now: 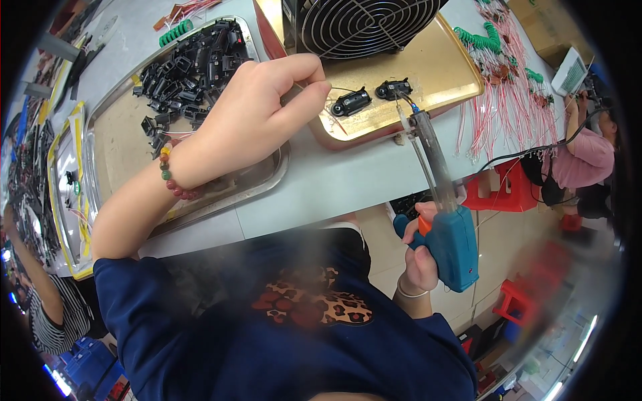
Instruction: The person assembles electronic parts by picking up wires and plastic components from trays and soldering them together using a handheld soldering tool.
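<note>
Gripping a teal soldering gun [455, 248] by its handle, the right hand [420, 260] has its fingers wrapped round, one near the orange trigger, with the metal barrel angled up over the tabletop [321, 177]. The gun's tip is close by the farther black housing [393, 89], which lies on a gold tray [447, 70]; whether they touch is unclear. A second black housing [352, 102] lies just beside it, nearer the left hand [284, 107]. That hand's thumb and forefinger are pinched together, apparently on a thin wire [342, 89], though the grip is partly hidden. Behind the housings stands a black fan [366, 27] with a round wire grille. Beyond the left forearm, a metal tray [117, 150] carries heaped black parts [190, 67]; red and white wires [501, 117] spread right of the gold tray.
</note>
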The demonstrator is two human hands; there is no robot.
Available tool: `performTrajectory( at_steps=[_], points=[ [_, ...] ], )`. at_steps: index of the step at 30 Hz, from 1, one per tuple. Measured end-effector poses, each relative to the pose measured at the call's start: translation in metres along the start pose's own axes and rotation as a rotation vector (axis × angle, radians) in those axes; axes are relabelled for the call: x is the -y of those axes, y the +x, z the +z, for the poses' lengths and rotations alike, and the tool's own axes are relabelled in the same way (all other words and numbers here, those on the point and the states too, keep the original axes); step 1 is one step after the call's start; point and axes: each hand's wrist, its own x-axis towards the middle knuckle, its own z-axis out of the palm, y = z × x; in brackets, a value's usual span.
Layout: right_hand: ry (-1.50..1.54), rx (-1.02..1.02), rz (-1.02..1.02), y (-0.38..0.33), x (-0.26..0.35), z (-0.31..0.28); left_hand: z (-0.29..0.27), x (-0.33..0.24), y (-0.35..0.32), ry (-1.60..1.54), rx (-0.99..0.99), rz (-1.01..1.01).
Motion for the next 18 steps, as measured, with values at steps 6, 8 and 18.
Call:
performTrajectory(
  at_steps=[6,8,18],
  points=[
    [0.019,-0.024,0.000,0.000,0.000,-0.001,-0.006,-0.009,-0.004,0.807,-0.381,0.614],
    [-0.003,-0.031,-0.006,0.002,0.005,0.001,-0.008,-0.013,-0.013,0.907,-0.351,0.684],
    [-0.185,0.116,-0.052,0.011,0.007,0.001,-0.008,-0.019,-0.016,0.772,-0.035,0.397]
  ],
)
